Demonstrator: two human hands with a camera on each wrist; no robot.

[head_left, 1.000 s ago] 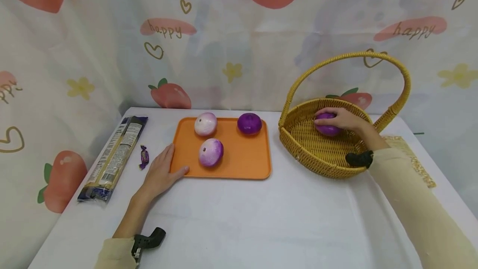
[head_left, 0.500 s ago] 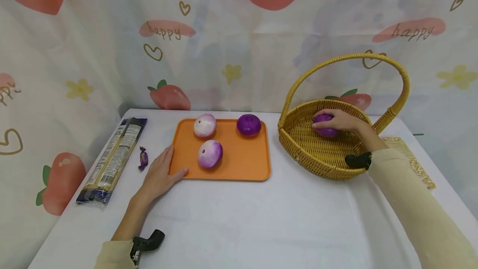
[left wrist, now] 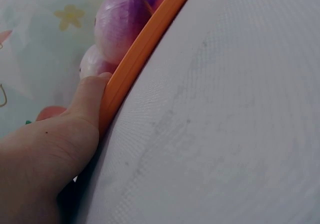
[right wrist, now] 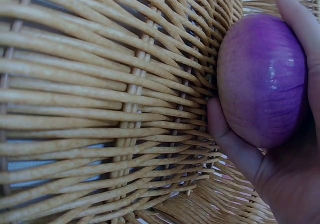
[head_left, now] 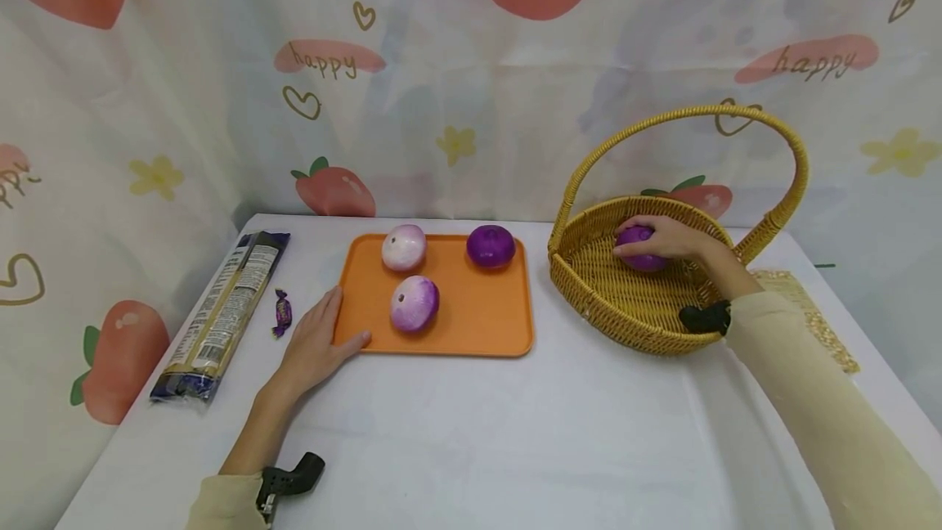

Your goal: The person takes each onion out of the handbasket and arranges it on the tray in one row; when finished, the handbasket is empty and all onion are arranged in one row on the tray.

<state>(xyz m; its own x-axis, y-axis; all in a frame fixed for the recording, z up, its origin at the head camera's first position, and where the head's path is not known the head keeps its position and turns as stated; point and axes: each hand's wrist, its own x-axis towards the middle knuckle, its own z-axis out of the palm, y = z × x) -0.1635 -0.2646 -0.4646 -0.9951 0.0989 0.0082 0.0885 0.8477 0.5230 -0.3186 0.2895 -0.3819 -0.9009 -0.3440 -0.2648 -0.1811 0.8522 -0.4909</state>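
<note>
My right hand (head_left: 671, 237) is inside the wicker basket (head_left: 611, 301), its thumb and fingers curled round a purple onion (right wrist: 265, 79). In the right wrist view that onion lies against the woven basket. My left hand (head_left: 312, 346) rests at the left end of an orange tray (head_left: 486, 317), fingers straight along its side and thumb on the front rim. On the tray are a whitish onion (head_left: 404, 248) at the back, a white-and-purple onion (head_left: 414, 303) in front of it, and a dark purple onion (head_left: 491, 247) at the back right.
A long plastic packet (head_left: 224, 313) lies at the left edge of the white table (head_left: 500, 440), with a purple wrapped candy (head_left: 283, 313) beside it. A gold woven mat (head_left: 809, 317) is partly hidden behind my right arm. The basket's tall handle (head_left: 684, 111) arches over it.
The view has tilted very slightly. My right hand has shifted a little to the left in the basket with the onion. My left hand stays at the tray.
</note>
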